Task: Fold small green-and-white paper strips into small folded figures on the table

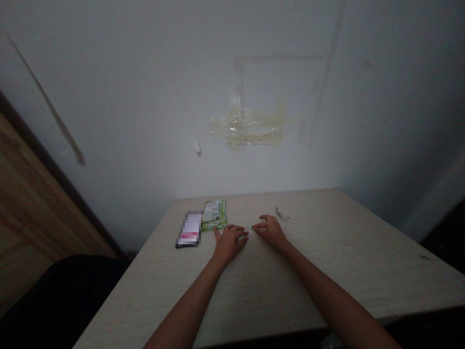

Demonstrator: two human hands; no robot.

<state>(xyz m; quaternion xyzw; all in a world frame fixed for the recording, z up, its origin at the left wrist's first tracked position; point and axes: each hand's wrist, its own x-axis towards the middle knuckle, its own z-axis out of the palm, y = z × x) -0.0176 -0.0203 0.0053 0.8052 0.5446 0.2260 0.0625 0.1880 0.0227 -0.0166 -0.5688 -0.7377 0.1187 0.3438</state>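
Observation:
My left hand (229, 242) rests low over the middle of the table, its thumb and forefinger closed on a small white piece with a hint of green (249, 231). One of its outer fingers stretches toward a green and white printed packet (215, 213) lying flat behind it. My right hand (271, 232) comes in from the other side, thumb and forefinger pinched at the right edge of the same piece. Its exact kind is too small to make out. A torn, folded strip of wrapper (282, 214) lies just beyond the right hand.
A phone (190, 230) with a blurred-out screen lies left of the packet. The pale wooden table (348, 242) meets a grey wall (145, 97) patched with clear tape (250, 128). A dark shape (65, 291) and wooden panel (32, 194) stand at the left.

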